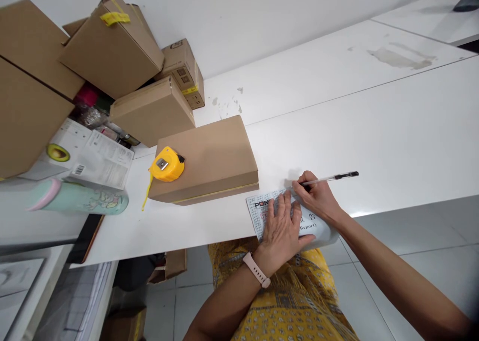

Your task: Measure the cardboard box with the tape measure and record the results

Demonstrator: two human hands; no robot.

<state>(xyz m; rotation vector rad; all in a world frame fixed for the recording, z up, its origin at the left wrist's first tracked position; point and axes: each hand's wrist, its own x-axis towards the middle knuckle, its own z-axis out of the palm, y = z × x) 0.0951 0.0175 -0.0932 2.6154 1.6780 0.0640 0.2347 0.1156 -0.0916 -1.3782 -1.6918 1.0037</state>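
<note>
A printed report pad (258, 216) lies at the front edge of the white table, partly overhanging it. My left hand (282, 226) rests flat on the pad with its fingers stretched out. In my right hand (316, 196) a clear pen with a black end (337, 177) is pinched, its tip down at the pad's far edge. My hand hides the tip itself. Left of the pad sits a closed cardboard box (209, 151). On top of that box is a yellow tape measure (166, 164), a short length of its tape hanging over the side.
Several cardboard boxes (116, 52) are piled at the back left. A mint-green bottle (90, 196) lies beside a white printed package (101, 151) on the left. The white table (374, 131) stretches right, with worn patches (402, 57) near the wall.
</note>
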